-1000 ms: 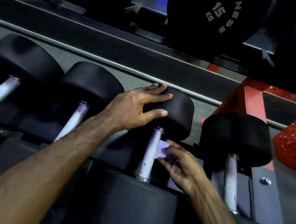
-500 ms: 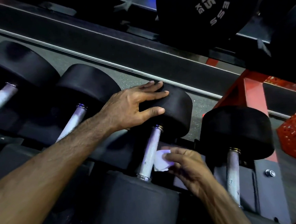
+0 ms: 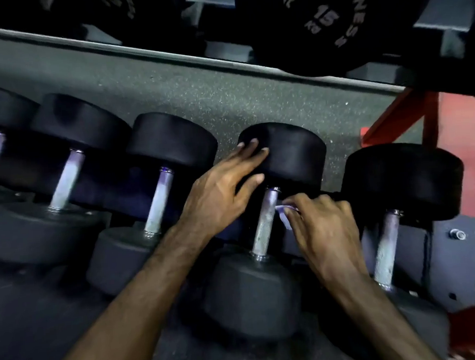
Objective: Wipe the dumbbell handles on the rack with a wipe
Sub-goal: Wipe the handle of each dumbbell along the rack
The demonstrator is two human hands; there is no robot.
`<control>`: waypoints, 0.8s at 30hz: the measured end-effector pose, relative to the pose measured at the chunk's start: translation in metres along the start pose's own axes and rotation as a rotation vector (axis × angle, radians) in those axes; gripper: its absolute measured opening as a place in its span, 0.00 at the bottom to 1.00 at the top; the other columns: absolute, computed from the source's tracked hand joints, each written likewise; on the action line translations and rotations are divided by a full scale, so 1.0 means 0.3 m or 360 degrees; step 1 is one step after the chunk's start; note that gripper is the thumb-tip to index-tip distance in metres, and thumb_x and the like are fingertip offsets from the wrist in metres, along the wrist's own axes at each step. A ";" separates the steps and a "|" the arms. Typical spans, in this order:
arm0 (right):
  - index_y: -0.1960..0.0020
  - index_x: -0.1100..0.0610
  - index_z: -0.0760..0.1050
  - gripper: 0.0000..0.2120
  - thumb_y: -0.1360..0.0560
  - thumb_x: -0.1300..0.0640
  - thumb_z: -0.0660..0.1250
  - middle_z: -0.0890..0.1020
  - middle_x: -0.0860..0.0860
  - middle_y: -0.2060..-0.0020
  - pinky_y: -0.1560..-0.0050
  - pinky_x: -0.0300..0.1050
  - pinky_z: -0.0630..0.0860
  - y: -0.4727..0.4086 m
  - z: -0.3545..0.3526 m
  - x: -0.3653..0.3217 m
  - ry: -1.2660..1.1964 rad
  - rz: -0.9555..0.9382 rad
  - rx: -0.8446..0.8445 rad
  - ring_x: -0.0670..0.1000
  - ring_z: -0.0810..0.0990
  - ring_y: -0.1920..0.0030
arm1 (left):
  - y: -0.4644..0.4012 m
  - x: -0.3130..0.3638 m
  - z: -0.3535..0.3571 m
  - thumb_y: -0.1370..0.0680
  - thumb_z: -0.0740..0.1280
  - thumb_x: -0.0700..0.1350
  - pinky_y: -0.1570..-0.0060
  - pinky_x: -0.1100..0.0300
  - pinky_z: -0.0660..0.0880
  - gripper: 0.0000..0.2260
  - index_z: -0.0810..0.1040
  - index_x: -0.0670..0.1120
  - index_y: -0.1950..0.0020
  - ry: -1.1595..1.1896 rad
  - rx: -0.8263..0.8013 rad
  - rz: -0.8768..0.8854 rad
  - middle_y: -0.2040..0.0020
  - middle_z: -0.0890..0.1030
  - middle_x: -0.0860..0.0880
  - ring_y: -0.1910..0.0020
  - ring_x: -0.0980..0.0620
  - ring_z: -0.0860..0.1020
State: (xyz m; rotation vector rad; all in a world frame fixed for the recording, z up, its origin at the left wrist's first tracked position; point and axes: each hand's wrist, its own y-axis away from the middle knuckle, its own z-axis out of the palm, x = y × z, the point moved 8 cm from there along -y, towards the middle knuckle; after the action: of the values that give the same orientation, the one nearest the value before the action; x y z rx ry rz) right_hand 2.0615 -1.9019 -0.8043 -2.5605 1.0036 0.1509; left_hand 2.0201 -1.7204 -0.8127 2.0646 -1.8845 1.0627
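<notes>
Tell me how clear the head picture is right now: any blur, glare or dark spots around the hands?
Head view: dim overall; black dumbbell heads lose detail in shadow; left hand and right hand slightly motion-blurred; wipe a small pale smear; knurled handle fairly sharp; bluish sheen on left handles; edges bowed by wide lens.

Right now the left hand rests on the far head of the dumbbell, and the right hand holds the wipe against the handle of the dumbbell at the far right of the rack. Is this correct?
Not quite. The head view shows the right hand holding the wipe against the handle of the same dumbbell whose far head the left hand rests on. The far-right dumbbell's handle is untouched.
</notes>
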 end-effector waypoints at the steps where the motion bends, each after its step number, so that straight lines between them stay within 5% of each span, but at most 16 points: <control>1: 0.51 0.52 0.78 0.08 0.19 0.50 0.63 0.82 0.50 0.62 0.60 0.55 0.74 -0.005 -0.009 -0.016 -0.0014 0.0042 -0.0065 0.60 0.80 0.59 | 0.016 0.001 -0.043 0.15 0.66 0.48 0.19 0.50 0.65 0.23 0.73 0.48 0.19 -0.0006 -0.0030 -0.0062 0.19 0.71 0.48 0.18 0.51 0.66; 4: 0.45 0.51 0.77 0.07 0.16 0.50 0.63 0.84 0.51 0.57 0.59 0.51 0.74 0.024 0.049 -0.016 -0.0543 0.0446 -0.0474 0.57 0.81 0.56 | 0.043 -0.011 -0.188 0.17 0.66 0.42 0.18 0.54 0.62 0.23 0.75 0.45 0.21 -0.0135 -0.0131 -0.0137 0.21 0.74 0.46 0.19 0.47 0.68; 8: 0.50 0.49 0.83 0.05 0.23 0.58 0.74 0.84 0.42 0.65 0.63 0.35 0.72 0.046 0.065 -0.069 -0.1195 0.0794 -0.0490 0.42 0.80 0.64 | 0.026 -0.107 -0.389 0.19 0.65 0.43 0.19 0.47 0.63 0.25 0.74 0.45 0.20 -0.0310 -0.0287 -0.0304 0.20 0.71 0.44 0.17 0.43 0.65; 15: 0.52 0.46 0.87 0.06 0.23 0.56 0.73 0.85 0.42 0.55 0.49 0.45 0.79 -0.061 0.135 -0.347 -0.1089 0.0914 -0.0371 0.42 0.83 0.52 | -0.029 -0.368 -0.475 0.15 0.67 0.47 0.23 0.31 0.64 0.30 0.61 0.48 0.14 -0.0597 -0.0784 -0.0119 0.12 0.53 0.45 0.14 0.38 0.52; 20: 0.46 0.48 0.86 0.11 0.22 0.46 0.68 0.87 0.45 0.55 0.53 0.52 0.81 -0.140 0.314 -0.481 -0.0801 0.1082 -0.0282 0.47 0.85 0.54 | -0.018 -0.465 -0.465 0.13 0.63 0.47 0.21 0.33 0.62 0.29 0.58 0.52 0.13 -0.0596 -0.0767 0.0211 0.12 0.50 0.49 0.14 0.37 0.50; 24: 0.51 0.52 0.86 0.05 0.22 0.54 0.71 0.86 0.45 0.62 0.58 0.47 0.79 -0.193 0.472 -0.544 -0.0846 0.1162 -0.0196 0.43 0.84 0.59 | -0.015 -0.505 -0.451 0.14 0.60 0.50 0.22 0.33 0.63 0.28 0.59 0.54 0.13 -0.0479 -0.0670 0.0330 0.12 0.49 0.51 0.13 0.40 0.48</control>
State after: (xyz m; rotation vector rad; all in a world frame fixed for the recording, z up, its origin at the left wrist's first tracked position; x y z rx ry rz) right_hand 1.9854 -1.7049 -0.8780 -1.9398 1.6575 1.0437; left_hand 1.9774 -1.5223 -0.7997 1.8908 -2.2636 0.3450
